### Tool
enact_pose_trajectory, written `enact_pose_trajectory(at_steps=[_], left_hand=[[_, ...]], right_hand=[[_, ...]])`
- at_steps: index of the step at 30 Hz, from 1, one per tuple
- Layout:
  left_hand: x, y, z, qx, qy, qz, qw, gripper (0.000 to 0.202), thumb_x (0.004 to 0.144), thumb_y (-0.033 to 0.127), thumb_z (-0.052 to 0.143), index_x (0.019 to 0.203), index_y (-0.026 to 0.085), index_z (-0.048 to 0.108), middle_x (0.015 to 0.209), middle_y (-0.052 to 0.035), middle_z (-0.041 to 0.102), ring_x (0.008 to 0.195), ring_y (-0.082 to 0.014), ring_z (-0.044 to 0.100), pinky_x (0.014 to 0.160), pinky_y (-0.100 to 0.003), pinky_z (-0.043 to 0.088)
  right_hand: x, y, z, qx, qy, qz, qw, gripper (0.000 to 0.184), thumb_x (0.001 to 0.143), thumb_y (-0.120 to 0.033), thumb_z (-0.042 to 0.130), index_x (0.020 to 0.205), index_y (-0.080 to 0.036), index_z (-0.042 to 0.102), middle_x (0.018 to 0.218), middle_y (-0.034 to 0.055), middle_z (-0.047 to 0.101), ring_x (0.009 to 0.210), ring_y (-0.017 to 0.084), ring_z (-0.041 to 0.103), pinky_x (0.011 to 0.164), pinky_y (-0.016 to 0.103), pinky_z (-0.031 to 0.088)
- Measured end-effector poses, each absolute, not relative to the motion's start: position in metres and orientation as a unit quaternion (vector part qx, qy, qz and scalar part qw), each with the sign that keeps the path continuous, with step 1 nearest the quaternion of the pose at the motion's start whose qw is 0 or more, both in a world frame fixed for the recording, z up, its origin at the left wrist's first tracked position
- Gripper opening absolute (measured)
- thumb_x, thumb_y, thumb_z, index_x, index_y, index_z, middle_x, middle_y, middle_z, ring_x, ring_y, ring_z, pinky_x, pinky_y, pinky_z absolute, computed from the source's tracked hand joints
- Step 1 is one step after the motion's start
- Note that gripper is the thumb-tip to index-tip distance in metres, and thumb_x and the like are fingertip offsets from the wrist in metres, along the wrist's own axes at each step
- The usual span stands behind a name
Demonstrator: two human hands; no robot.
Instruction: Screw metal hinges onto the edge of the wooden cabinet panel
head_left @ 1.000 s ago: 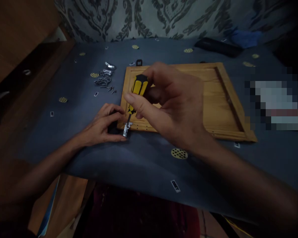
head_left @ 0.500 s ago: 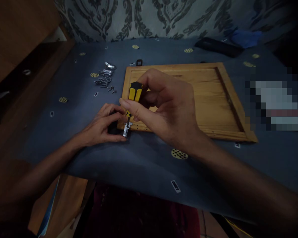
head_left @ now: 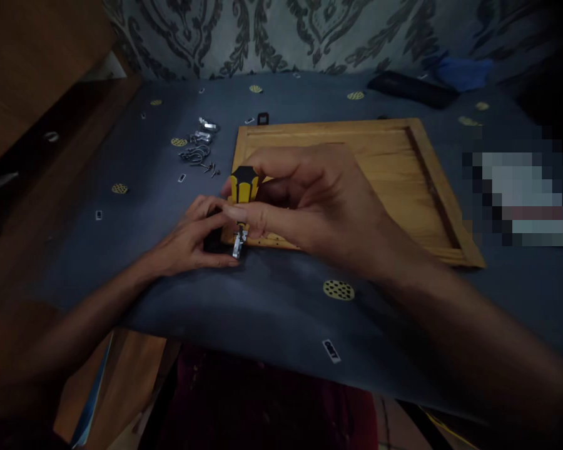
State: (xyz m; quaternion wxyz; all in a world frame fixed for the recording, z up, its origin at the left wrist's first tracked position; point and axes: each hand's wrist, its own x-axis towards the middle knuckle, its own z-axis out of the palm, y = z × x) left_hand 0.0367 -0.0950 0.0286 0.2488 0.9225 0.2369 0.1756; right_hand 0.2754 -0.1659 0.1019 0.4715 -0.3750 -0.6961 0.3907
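My right hand is closed around a screwdriver with a yellow and black handle, held nearly upright. Its shaft goes down to a shiny metal cabinet hinge at the near left corner of a wooden cabinet door. From the left, my left hand grips around that corner, its thumb against the hinge's lower end and its fingers curled above. The screwdriver's tip and the screw under it are too small to make out. Small dark holes dot the door's near edge.
Several more metal hinges and loose screws lie behind my left hand on the blue patterned tablecloth. A long black object and a blue cloth sit at the back right. Wooden furniture borders the left.
My right hand has turned and shifted slightly left, and the screwdriver handle now stands lower and more upright. My left hand and the hinge have barely moved.
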Motion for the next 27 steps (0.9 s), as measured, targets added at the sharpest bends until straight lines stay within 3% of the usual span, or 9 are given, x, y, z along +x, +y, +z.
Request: enact_pose_trajectory(at_steps=[4, 14, 17, 19, 23, 27], left_hand=[[0.036, -0.096, 0.029, 0.916, 0.247, 0.179, 0.262, 0.058, 0.091, 0.071, 0.079, 0.13, 0.028, 0.073, 0.137, -0.0101, 0.067, 0.126, -0.036, 0.061, 0.113, -0.057, 0.053], [0.037, -0.095, 0.027, 0.919, 0.243, 0.181, 0.252, 0.058, 0.091, 0.075, 0.077, 0.129, 0.031, 0.075, 0.131, -0.0087, 0.069, 0.122, -0.0346, 0.061, 0.11, -0.056, 0.053], [0.037, -0.094, 0.026, 0.919, 0.245, 0.177, 0.254, 0.061, 0.091, 0.074, 0.077, 0.132, 0.029, 0.073, 0.131, -0.0092, 0.069, 0.122, -0.0345, 0.062, 0.109, -0.055, 0.053], [0.036, -0.094, 0.027, 0.921, 0.244, 0.174, 0.249, 0.059, 0.09, 0.074, 0.078, 0.125, 0.027, 0.075, 0.131, -0.0101, 0.068, 0.121, -0.0351, 0.061, 0.109, -0.056, 0.053], [0.036, -0.095, 0.03, 0.925, 0.235, 0.173, 0.243, 0.052, 0.093, 0.07, 0.078, 0.12, 0.025, 0.075, 0.137, -0.0094, 0.064, 0.126, -0.0345, 0.059, 0.111, -0.053, 0.053], [0.036, -0.095, 0.03, 0.924, 0.238, 0.174, 0.245, 0.051, 0.092, 0.067, 0.081, 0.122, 0.026, 0.075, 0.135, -0.0091, 0.066, 0.125, -0.0331, 0.059, 0.113, -0.051, 0.052]], right_hand=[[0.27, -0.166, 0.094, -0.38, -0.686, 0.381, 0.489, 0.04, 0.092, -0.048, 0.085, 0.075, -0.024, 0.058, 0.078, -0.0013, 0.067, 0.069, 0.016, 0.065, 0.059, 0.03, 0.052], [0.278, -0.161, 0.096, -0.364, -0.733, 0.38, 0.431, 0.038, 0.096, -0.047, 0.08, 0.076, -0.025, 0.057, 0.078, -0.0001, 0.066, 0.076, 0.019, 0.064, 0.069, 0.033, 0.055], [0.271, -0.165, 0.09, -0.412, -0.719, 0.29, 0.479, 0.042, 0.095, -0.054, 0.079, 0.076, -0.027, 0.054, 0.077, -0.0002, 0.063, 0.074, 0.02, 0.062, 0.07, 0.035, 0.054], [0.266, -0.168, 0.088, -0.446, -0.686, 0.247, 0.519, 0.043, 0.094, -0.056, 0.079, 0.077, -0.028, 0.052, 0.08, 0.0001, 0.061, 0.074, 0.021, 0.061, 0.068, 0.036, 0.055], [0.267, -0.171, 0.098, -0.453, -0.64, 0.23, 0.576, 0.038, 0.094, -0.044, 0.081, 0.081, -0.03, 0.048, 0.089, 0.0007, 0.061, 0.077, 0.022, 0.061, 0.063, 0.037, 0.056], [0.274, -0.168, 0.101, -0.451, -0.65, 0.26, 0.554, 0.036, 0.093, -0.041, 0.078, 0.08, -0.03, 0.047, 0.087, 0.0002, 0.062, 0.075, 0.022, 0.062, 0.061, 0.039, 0.055]])
